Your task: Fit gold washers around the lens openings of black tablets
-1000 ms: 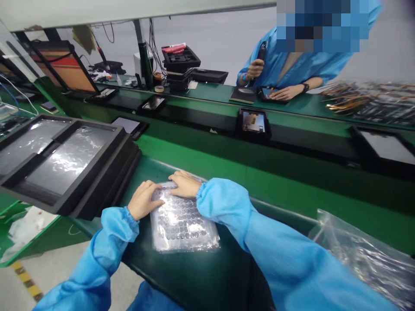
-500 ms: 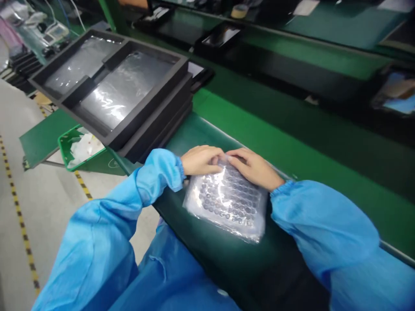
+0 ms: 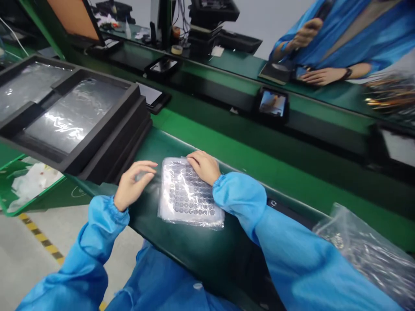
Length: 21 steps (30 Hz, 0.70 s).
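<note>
One clear plastic pack [image 3: 189,194] lies flat on the dark green table [image 3: 168,144], holding dozens of small round pieces in rows, too many and too glare-struck to count. The right hand [image 3: 202,166] sits at the pack's 1 o'clock corner, palm down, its grip open, with the fingers curved over the plastic and resting on it, not closed around it. The left hand [image 3: 132,185] is at the pack's 9 to 10 o'clock side, its grip open and fingers spread; the fingertips come just beside the pack's edge, and any contact cannot be made out. Both forearms reach in from below in blue sleeves [image 3: 240,194] gathered at the wrists.

At 10 o'clock from the pack stands one stack of black foam trays [image 3: 97,86], its top tray showing two plastic-lined compartments. One loose plastic bag [image 3: 359,246] lies at 3 to 4 o'clock. Across the table at 1 o'clock, a co-worker in blue has one hand [image 3: 320,76] flat near a tablet and the other hand [image 3: 306,32] raised around a dark handheld tool [image 3: 320,8].
</note>
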Tool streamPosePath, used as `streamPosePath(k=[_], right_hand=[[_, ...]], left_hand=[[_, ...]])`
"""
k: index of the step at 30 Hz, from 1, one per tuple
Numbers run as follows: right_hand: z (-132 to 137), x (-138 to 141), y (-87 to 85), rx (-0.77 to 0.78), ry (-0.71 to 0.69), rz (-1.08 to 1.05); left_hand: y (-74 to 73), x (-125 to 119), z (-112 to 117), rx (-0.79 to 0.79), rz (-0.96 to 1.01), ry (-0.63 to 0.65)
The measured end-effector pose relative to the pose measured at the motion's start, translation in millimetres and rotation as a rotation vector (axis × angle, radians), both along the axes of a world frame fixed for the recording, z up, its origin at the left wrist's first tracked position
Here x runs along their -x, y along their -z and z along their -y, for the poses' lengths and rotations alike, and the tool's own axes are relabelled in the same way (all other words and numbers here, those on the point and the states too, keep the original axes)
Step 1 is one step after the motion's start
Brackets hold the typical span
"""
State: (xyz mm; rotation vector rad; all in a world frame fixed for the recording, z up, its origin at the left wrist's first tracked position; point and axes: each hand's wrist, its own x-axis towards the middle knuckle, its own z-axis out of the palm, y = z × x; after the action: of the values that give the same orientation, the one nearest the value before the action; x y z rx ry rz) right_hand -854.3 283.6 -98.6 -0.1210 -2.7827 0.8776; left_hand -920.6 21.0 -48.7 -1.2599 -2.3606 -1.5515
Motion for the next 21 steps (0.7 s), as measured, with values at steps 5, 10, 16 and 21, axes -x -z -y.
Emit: streamPosePath(k=[5,10,16,21], right_hand=[[1.6,-0.3,-7.0,0.042,-0.080,-0.114],[7.8,-2.1,-8.3,0.113,0.010,-0.150],[9.9,1.6,-1.9,0.194,0.143,-0.092],[3.1,5.9,-0.7,0.314,0.214,-0.065]], left_hand=[[18.5,-7.2,-56.0,0.185,-0.075,0.070],[20.0,2.3,-92.9,0.198,-0.169,0.093],[17.5,-2.0,-65.6,0.076,-0.203,0.123],[23.0,11.6,-17.3,-0.078,-0.111,-0.179]])
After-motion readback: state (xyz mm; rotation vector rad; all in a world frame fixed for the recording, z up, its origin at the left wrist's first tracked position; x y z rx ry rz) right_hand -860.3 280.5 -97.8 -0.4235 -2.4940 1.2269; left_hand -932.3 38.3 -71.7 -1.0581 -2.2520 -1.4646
